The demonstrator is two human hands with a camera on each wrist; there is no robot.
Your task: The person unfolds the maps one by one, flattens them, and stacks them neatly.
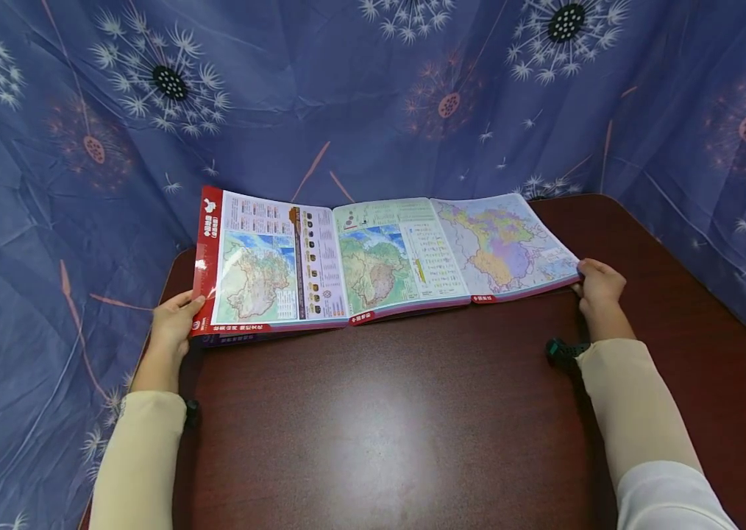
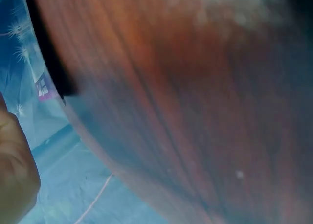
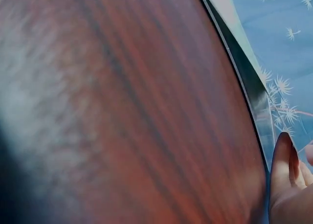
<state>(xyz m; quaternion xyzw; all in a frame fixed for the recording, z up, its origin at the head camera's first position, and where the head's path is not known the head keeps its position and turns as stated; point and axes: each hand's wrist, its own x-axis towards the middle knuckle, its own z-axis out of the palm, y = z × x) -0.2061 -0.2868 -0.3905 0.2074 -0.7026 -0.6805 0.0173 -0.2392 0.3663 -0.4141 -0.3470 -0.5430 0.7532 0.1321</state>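
Note:
A long fold-out map with three printed panels and a red strip at its left end spans the back of the table. My left hand grips its lower left corner, thumb on top of the red strip. At the opposite end, my right hand pinches the lower right corner. The near edge looks slightly raised off the table, with a dark underside below the left panel. In the right wrist view the right hand is at the map's edge; the left wrist view shows only part of the left hand.
The dark brown wooden table extends in front of the map, with a light reflection on it. Behind and beside it hangs a blue curtain with dandelion prints. Dark bands circle the wrists.

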